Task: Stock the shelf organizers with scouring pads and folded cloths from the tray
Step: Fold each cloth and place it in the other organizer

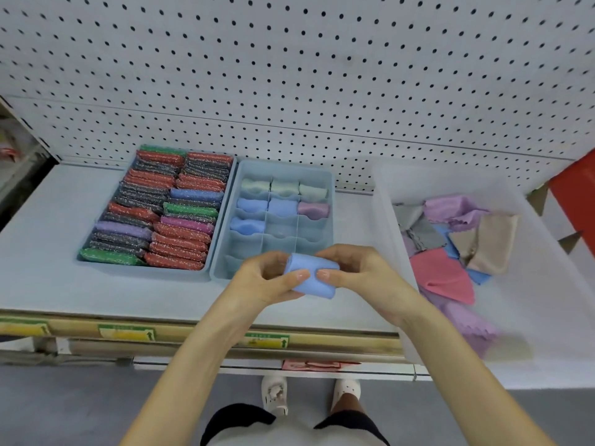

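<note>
A folded blue cloth (308, 275) is held between both hands over the shelf's front. My left hand (264, 278) grips its left end and my right hand (357, 272) grips its right end, thumbs pressing its front. Just behind stands a pale blue divided organizer (225, 239) with rolled cloths, green, blue and purple, in its far cells; the near cells are bare. To its left a blue organizer (109, 217) is packed with scouring pads in red, grey, green, purple and blue. On the right a clear tray (396, 239) holds loose cloths, pink, purple, grey, beige and blue.
A white pegboard (289, 75) backs the shelf (48, 252). Yellow-green price labels (127, 332) run along the shelf's front rail. A red panel (576, 194) stands at the far right. My feet in white shoes (275, 394) are on the grey floor below.
</note>
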